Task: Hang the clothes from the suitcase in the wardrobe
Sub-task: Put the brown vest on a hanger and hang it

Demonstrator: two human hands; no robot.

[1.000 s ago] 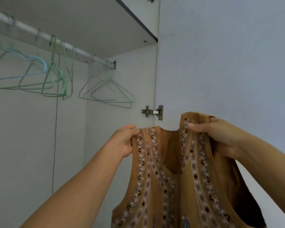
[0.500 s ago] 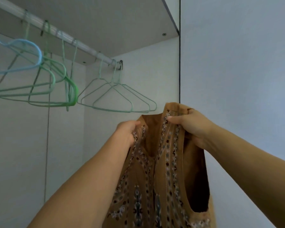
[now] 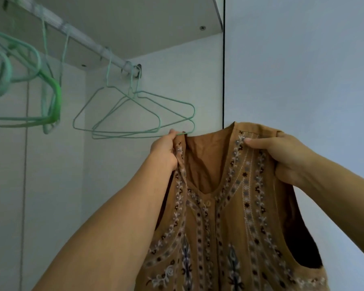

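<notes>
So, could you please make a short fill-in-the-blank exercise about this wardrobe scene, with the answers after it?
1. Both hands hold up a brown embroidered ____ by its shoulders.
2. The empty wire hangers hang from a metal ____ under the shelf.
3. The left hand is right beside the lowest wire hanger's ____ end.
4. The right hand grips the vest in front of the wardrobe's open ____.

Missing words: vest; rail; right; door

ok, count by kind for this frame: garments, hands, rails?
Brown embroidered vest: 1
Hands: 2, left hand and right hand, each gripping a vest shoulder
Wardrobe rail: 1
Total: 4
</notes>
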